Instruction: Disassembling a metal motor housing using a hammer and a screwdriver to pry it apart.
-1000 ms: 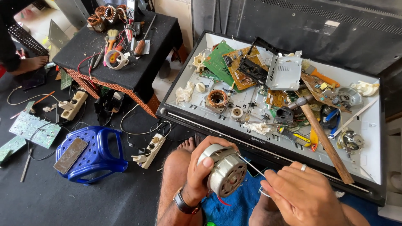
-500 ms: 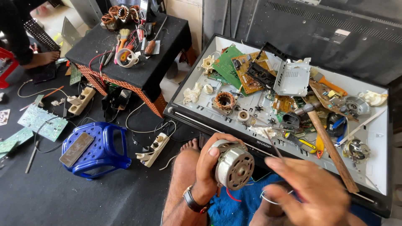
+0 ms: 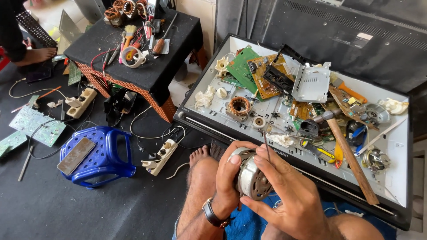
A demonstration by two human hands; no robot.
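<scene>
Lower centre of frame: left hand wrapped around motor, wrist bent upward; right hand pinching thin probe against motor top.

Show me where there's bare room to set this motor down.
Bare black floor lies left of the knee, in front of the blue stool and power strip. The tray's near-left strip below the copper coil is fairly open. Its middle and right, around the hammer and circuit boards, are crowded.
</scene>
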